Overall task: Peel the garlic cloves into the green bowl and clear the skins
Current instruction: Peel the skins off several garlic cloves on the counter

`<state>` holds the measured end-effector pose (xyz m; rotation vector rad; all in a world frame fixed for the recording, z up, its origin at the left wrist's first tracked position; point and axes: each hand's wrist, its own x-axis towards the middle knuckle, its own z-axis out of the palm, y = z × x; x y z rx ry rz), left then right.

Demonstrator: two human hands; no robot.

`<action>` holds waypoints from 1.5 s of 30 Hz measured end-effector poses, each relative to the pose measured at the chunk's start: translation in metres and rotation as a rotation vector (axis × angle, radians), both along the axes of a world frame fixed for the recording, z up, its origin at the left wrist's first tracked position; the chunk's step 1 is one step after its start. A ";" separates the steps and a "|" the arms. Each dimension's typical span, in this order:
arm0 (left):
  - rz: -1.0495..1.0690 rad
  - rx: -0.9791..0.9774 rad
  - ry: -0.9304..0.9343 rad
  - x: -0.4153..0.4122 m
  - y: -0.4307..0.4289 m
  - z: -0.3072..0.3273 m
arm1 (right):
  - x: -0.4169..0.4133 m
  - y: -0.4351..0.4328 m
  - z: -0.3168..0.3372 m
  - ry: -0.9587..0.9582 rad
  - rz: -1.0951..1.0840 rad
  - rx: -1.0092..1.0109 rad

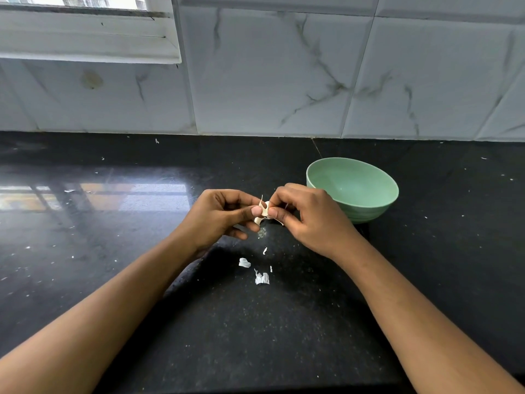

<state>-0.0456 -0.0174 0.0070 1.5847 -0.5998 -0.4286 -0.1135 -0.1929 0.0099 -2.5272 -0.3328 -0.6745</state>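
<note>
1. Forearms are seen reaching in from the near edge, above a dark, speckled table (255, 336).
2. Scraps of garlic skin (262, 278) are scattered on the table between the forearms, a little nearer than the hands. The largest piece lies closest, and smaller ones are strung out beyond it.
3. A garlic clove (264, 213) is held above the table between both hands, with loose skin curling away from it at the top and bottom.
4. The left hand (221, 214) is closed on the clove, which is pinched between the thumb and the curled fingers.
5. The right hand (306, 214) is closed on it from the other side, with thumb and forefinger pressed to its skin. Whether only skin or the clove itself is gripped cannot be told.
6. A green bowl (369, 209) is set upright on the table just behind and to the right of the right hand, and its near left edge is hidden by that hand.
7. Pale flecks (69, 191) are strewn across the left and far parts of the table.
8. Marbled wall tiles (284, 81) are met at the table's far edge, and a white window frame (85, 38) is seen at the upper left.
</note>
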 end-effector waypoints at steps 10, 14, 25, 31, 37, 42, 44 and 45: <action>-0.123 -0.148 0.393 -0.001 0.001 0.007 | -0.007 0.005 0.005 -0.192 0.058 -0.265; -0.133 -0.118 0.377 0.000 0.001 0.006 | -0.007 0.008 0.006 -0.174 0.096 -0.266; -0.063 -0.152 0.173 0.000 -0.002 0.000 | 0.001 0.009 -0.004 -0.161 -0.014 0.028; -0.004 -0.136 0.124 0.001 -0.004 0.000 | 0.001 0.003 0.004 -0.157 -0.066 0.227; 0.065 -0.061 0.076 0.007 0.001 -0.001 | -0.005 0.002 0.008 0.265 0.112 0.253; 0.064 -0.024 0.075 0.008 0.001 -0.002 | -0.006 0.007 0.003 0.349 0.135 -0.013; 0.072 -0.035 0.079 0.007 0.001 -0.002 | -0.006 0.004 0.004 0.317 0.080 0.020; 0.075 -0.044 0.079 0.007 0.001 -0.001 | -0.006 0.003 0.005 0.316 0.075 0.034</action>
